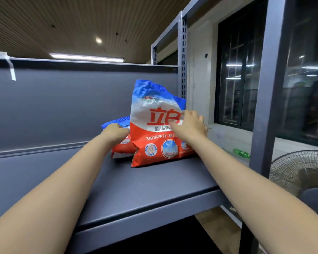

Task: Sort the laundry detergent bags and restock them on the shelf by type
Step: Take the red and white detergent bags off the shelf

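A dark grey metal shelf (136, 189) carries everything, with its back panel (62, 99) behind and a slotted upright post (182, 57) at its far right corner. Near that right end stands an upright red, white and blue detergent bag (154, 129), leaning slightly. Just behind and to its left a second detergent bag (121, 143) of the same colours lies lower, touching the first. The right hand (191, 125) presses against the upright bag's right edge, fingers curled onto its front. The left hand (116, 132) rests on the second bag's top; its grip cannot be told.
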`<action>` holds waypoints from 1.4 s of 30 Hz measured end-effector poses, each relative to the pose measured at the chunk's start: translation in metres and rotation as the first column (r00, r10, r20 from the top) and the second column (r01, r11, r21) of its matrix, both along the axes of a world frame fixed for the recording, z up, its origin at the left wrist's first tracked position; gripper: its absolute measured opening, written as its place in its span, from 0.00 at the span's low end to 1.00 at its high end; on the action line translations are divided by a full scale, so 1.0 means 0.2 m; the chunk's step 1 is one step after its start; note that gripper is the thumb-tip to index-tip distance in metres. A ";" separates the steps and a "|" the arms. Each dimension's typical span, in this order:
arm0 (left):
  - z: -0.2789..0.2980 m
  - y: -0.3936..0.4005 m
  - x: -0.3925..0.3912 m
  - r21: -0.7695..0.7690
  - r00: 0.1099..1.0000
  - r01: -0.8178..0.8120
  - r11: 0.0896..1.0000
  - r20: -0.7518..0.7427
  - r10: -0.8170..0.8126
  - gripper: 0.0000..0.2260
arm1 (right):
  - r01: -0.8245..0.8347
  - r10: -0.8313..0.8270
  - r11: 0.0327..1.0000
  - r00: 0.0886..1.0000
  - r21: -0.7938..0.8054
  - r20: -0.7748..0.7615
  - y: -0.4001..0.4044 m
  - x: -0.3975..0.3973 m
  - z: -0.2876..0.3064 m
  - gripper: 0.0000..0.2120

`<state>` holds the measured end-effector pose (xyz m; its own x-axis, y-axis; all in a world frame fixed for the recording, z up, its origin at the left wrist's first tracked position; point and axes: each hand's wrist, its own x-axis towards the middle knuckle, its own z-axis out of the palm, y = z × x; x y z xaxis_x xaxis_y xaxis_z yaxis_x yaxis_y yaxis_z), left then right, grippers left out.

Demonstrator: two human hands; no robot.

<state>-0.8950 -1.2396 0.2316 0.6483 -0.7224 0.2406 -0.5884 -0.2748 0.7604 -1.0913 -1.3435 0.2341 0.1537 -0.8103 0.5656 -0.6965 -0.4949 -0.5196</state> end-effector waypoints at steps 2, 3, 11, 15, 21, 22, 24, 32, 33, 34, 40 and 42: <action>-0.01 -0.01 -0.05 -0.150 0.997 0.025 0.988 0.080 -0.013 0.24 | -0.121 0.140 0.984 0.979 0.129 -0.149 0.00 0.00 -0.03 0.36; -0.01 -0.01 -0.08 -0.276 0.995 0.039 0.960 0.098 -0.012 0.24 | -0.184 0.222 0.962 0.958 0.204 -0.183 -0.01 0.01 -0.05 0.40; 0.00 0.00 -0.20 0.029 0.472 0.075 0.997 0.879 -0.061 0.20 | -0.061 0.051 0.998 0.942 -0.020 -0.332 0.03 0.10 -0.09 0.27; -0.04 -0.02 -0.17 0.374 0.913 0.072 0.925 0.348 -0.212 0.20 | -0.186 0.204 0.979 0.923 0.086 -0.326 0.03 0.08 -0.11 0.21; -0.04 0.04 -0.20 0.218 0.918 -0.026 0.976 0.393 -0.063 0.18 | -0.273 0.297 0.954 0.923 0.127 -0.245 0.07 0.01 -0.12 0.19; -0.03 0.06 -0.22 0.172 0.911 -0.060 0.983 0.413 -0.017 0.18 | -0.278 0.298 0.953 0.929 0.118 -0.221 0.09 0.00 -0.11 0.19; -0.01 0.14 -0.25 0.098 0.895 -0.121 0.988 0.442 0.066 0.18 | -0.295 0.309 0.950 0.933 0.102 -0.187 0.12 -0.03 -0.11 0.18; 0.00 0.55 -0.32 0.014 0.840 -0.309 0.951 0.473 0.265 0.12 | -0.427 0.441 0.893 0.892 0.143 -0.095 0.31 -0.20 -0.11 0.18; -0.01 0.61 -0.33 0.014 0.834 -0.328 0.945 0.473 0.283 0.12 | -0.449 0.464 0.882 0.882 0.144 -0.088 0.35 -0.22 -0.12 0.18; -0.02 0.67 -0.35 0.019 0.830 -0.345 0.938 0.472 0.296 0.12 | -0.475 0.488 0.869 0.869 0.140 -0.085 0.38 -0.24 -0.13 0.18; -0.10 1.02 -0.44 0.098 0.830 -0.414 0.905 0.449 0.331 0.11 | -0.637 0.650 0.758 0.756 0.142 -0.078 0.61 -0.28 -0.18 0.16; -0.13 1.13 -0.46 0.154 0.837 -0.420 0.894 0.446 0.316 0.11 | -0.685 0.702 0.710 0.708 0.164 -0.080 0.70 -0.27 -0.20 0.15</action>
